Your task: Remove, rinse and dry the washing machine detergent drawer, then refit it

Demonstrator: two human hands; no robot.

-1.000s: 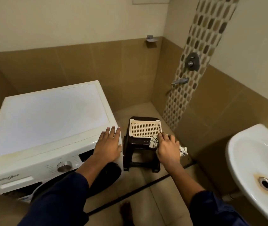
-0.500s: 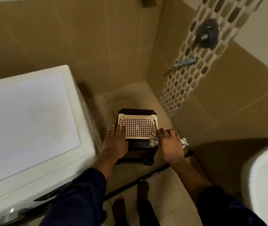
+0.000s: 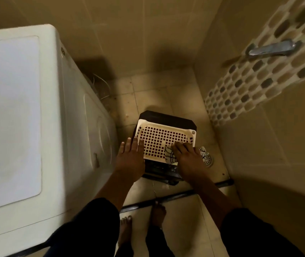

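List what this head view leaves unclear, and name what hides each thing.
All in the head view:
The detergent drawer is unseen: the washing machine shows only its top and side.
The cloth is mostly covered by the right hand; gripped or pressed, unclear.
The stool has its legs hidden beneath the tray.
The tap is motion-blurred; the fitting above is cut off by the top edge.

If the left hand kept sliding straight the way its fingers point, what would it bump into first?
Likely the left rim of the cream perforated tray on the dark stool: the left hand lies beside it, fingers straight. If it clears that rim, only floor, then the tiled back wall. Depth is unclear.
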